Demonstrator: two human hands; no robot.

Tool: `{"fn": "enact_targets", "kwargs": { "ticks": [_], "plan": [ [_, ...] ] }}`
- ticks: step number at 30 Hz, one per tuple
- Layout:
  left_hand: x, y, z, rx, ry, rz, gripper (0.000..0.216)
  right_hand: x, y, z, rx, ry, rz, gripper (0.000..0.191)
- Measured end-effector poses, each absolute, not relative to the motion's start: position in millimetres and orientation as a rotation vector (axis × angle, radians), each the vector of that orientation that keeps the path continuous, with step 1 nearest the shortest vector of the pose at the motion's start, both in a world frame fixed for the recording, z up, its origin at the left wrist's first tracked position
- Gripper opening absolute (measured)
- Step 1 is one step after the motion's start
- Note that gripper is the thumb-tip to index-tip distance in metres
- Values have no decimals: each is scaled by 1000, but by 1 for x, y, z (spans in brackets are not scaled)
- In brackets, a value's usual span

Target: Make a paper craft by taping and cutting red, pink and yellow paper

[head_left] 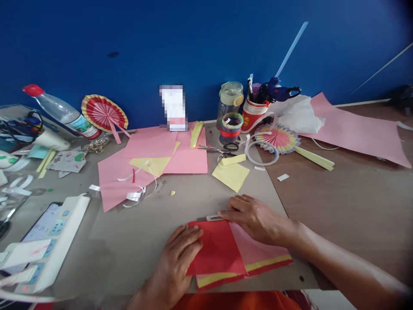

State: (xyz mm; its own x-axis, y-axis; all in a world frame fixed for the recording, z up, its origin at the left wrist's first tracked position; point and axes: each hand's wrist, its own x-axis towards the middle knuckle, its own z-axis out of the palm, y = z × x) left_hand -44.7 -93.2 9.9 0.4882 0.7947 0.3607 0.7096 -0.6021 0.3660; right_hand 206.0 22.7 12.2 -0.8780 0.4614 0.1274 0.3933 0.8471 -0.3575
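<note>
My left hand (176,260) lies flat with fingers stretched out on a folded red paper (217,252) near the table's front edge. Under the red sheet lie pink and yellow sheets (258,258), stacked and offset. My right hand (254,215) rests on the top edge of the stack, fingers together, touching a small silver utility knife (211,218) that lies along the fold. Whether the fingers grip the knife or only press on it is unclear.
Pink sheets (151,159) and yellow pieces (230,174) lie further back on a grey board (135,232). Scissors (222,149), tape rolls (230,127), a cup of tools (254,112), paper fans (103,113), a bottle (61,111) stand near the blue wall. A white device (48,241) sits left.
</note>
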Motion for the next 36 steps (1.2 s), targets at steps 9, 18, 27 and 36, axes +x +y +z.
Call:
{"fn": "enact_targets", "kwargs": {
  "ticks": [9, 18, 27, 36],
  "plan": [
    [-51, -89, 8, 2296, 1331, 883, 34, 206, 24, 14, -712, -2853, 447, 35],
    [-36, -66, 16, 1712, 1841, 839, 28, 208, 24, 12, -700, -2857, 481, 29],
    [-41, -97, 11, 2932, 1457, 630, 63, 207, 24, 9, -722, -2846, 463, 26],
    [-54, -67, 6, 2696, 1506, 169, 61, 208, 25, 12, -731, -2878, 442, 20]
  ]
}}
